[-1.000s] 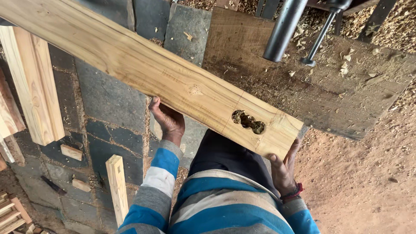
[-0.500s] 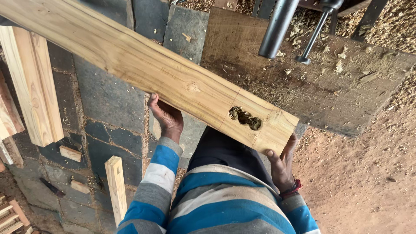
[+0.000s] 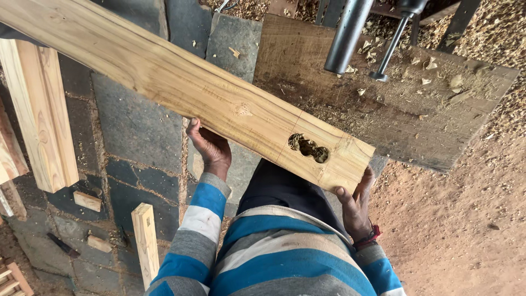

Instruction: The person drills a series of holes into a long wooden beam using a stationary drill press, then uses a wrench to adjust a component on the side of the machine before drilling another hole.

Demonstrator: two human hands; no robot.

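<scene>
- I am seeing a dusty wooden work table (image 3: pixel 438 126), shaving-strewn, lying beyond the long plank (image 3: pixel 181 87), with a dark metal column (image 3: pixel 345 38) and a thin rod (image 3: pixel 390 49) hanging above it.
- I am holding that pale, smooth-grained plank slanted over the stone-slab floor (image 3: pixel 137 126), its near end bearing a rough double-lobed mortise hole (image 3: pixel 308 148).
- A second light board (image 3: pixel 41 115) is lying at left; a short timber offcut (image 3: pixel 145 241) is resting below.
- My left hand (image 3: pixel 211 149) is gripping the plank's underside; my right hand (image 3: pixel 356 205) is clasping its end corner.
</scene>
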